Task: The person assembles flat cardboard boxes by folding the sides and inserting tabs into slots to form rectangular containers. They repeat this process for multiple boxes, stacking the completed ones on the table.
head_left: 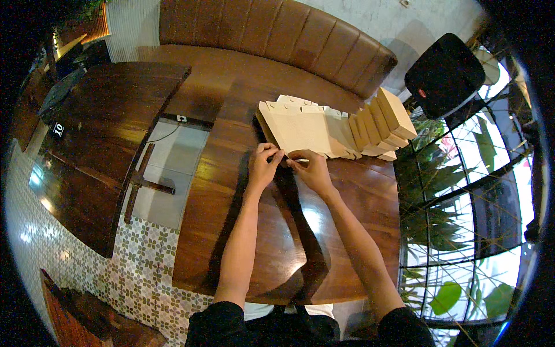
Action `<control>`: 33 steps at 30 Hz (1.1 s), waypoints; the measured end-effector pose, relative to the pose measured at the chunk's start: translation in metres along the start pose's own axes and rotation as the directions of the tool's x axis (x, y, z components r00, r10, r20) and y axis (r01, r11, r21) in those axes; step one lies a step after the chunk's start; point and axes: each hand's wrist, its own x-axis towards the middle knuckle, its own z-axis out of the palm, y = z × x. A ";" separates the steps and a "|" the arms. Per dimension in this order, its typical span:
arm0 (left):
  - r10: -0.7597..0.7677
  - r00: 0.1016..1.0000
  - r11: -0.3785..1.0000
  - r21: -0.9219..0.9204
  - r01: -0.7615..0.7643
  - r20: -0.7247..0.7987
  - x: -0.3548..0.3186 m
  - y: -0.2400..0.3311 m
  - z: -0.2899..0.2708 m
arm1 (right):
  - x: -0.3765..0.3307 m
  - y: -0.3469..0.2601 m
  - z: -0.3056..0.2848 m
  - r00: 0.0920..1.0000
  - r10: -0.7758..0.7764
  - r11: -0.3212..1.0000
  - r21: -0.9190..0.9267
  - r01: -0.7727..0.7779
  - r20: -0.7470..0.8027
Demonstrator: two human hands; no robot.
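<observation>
Flat brown cardboard box blanks (303, 128) lie stacked on the wooden table (243, 231), with tabs and slots along their edges. At the near left corner of this stack, my left hand (264, 168) has thumb and fingers pinched together. Close beside it on the right, my right hand (313, 172) is also closed in a pinch, its fingertips almost meeting the left ones. Whatever is between the fingertips is too small and dark to make out. Folded cardboard boxes (378, 121) stand in a leaning row just right of the blanks.
A brown padded bench (272, 29) runs behind the table. Another dark wooden table (104, 127) stands to the left across a gap. A black speaker (445, 75) is at the far right, above a gridded window with plants. A wooden chair (87, 312) is at lower left.
</observation>
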 end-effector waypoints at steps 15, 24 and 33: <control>0.049 0.997 0.996 0.068 -0.053 0.061 -0.005 0.020 -0.002 | 0.015 -0.003 -0.009 0.973 0.015 0.999 -0.038 -0.024 -0.232; 0.093 0.994 0.995 0.025 -0.092 -0.052 -0.003 0.021 0.001 | 0.028 0.005 -0.011 0.976 0.053 0.999 0.018 -0.051 -0.210; 0.163 0.985 0.980 0.103 -0.168 0.057 -0.007 0.041 -0.003 | 0.041 0.031 -0.028 0.904 0.364 0.565 0.719 -0.405 0.223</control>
